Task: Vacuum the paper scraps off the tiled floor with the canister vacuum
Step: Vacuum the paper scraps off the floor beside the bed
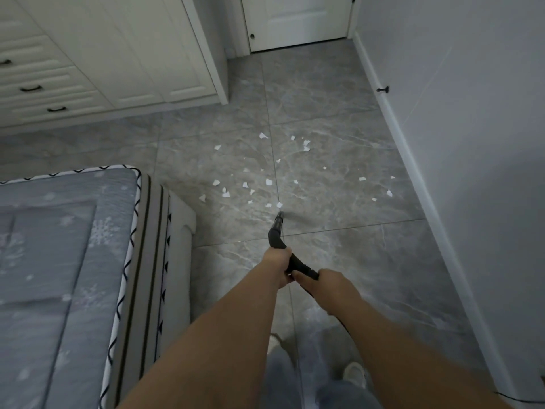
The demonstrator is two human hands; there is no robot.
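Observation:
Several white paper scraps lie scattered over the grey marbled floor tiles ahead of me. I hold a black curved vacuum hose handle with both hands. My left hand grips it nearer the nozzle. My right hand grips it further back. The nozzle tip points down at the floor, just short of one scrap. The canister itself is out of view.
A bed with a grey quilted cover fills the left. White drawers and cabinet stand at the back left, a white door at the back. A wall with white baseboard runs along the right. My feet show below.

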